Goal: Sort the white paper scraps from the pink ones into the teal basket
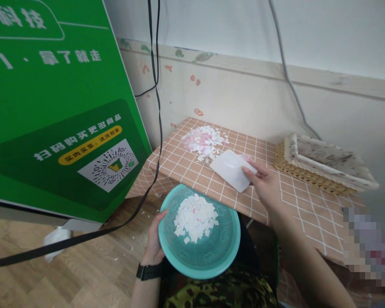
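My left hand (156,236) is closed on the rim of a round turquoise plastic colander (223,252), held in front of me just below the table edge. Small white paper scraps (195,216), a few with pink, lie heaped inside it. Between thumb and fingers, my right hand (262,179) grips a flat white plastic scraper (231,169) over the tablecloth. Its far corner points toward a second pile of white and pink scraps (203,142) on the table. Whether the scraper touches the cloth, I cannot tell.
A brown checked tablecloth (295,205) covers the table against the wall. A cloth-lined wicker basket (321,167) stands at its right. On the left are a green cabinet (51,111) and a hanging black strap (160,128). A few scraps lie on the wooden floor (109,269).
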{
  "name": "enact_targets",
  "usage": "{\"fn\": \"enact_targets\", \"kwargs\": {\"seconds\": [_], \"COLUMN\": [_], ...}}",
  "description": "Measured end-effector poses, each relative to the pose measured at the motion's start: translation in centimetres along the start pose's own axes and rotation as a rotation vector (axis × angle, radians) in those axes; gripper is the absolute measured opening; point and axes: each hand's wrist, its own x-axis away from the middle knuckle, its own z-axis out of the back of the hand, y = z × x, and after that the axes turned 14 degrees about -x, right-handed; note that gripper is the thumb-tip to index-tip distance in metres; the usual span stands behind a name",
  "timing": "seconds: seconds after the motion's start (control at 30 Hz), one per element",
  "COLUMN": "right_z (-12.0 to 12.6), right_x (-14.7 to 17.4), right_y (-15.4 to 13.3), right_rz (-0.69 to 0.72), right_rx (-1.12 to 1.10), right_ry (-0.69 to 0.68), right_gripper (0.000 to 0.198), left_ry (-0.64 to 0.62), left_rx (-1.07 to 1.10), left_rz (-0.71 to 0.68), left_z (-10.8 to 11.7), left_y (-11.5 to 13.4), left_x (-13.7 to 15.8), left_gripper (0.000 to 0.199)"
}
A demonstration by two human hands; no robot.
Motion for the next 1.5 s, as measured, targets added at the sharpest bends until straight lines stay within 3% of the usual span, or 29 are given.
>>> {"fn": "enact_targets", "kwargs": {"seconds": [0.1, 0.27, 0.6, 0.83, 1.3, 1.5], "right_z": [2.3, 2.3, -1.7, -2.8, -3.5, -4.1], "right_x": [-1.3, -0.8, -0.8, -2.0, -1.8, -2.5], "right_y": [0.3, -0.1, -0.6, -0.3, -0.9, -1.5], "right_rz": [0.112, 0.203, 0.244, 0.246, 0.265, 0.331], "right_rx": [0.233, 0.52, 0.49, 0.459, 0.4, 0.527], "right_ry": [0.169, 0.11, -0.021, -0.065, -0.082, -0.11], "right_gripper": [0.049, 0.042, 0.036, 0.037, 0.036, 0.033], "left_ry": [0.009, -0.001, -0.005, -0.062, -0.118, -0.109], "left_rx": [-0.014, -0.018, -0.01, -0.021, -0.017, -0.001], "left_rz": [0.006, 0.047, 0.09, 0.065, 0.047, 0.045], "left_z": [0.1, 0.3, 0.8, 0.9, 1.5, 2.0], "left_y": [-0.3, -0.9, -3.6, -5.4, -5.5, -5.8], "left_x": [-0.3, -0.8, -2.4, -3.2, -3.7, -4.1], "left_gripper": [0.015, 0.015, 0.015, 0.019, 0.019, 0.019]}}
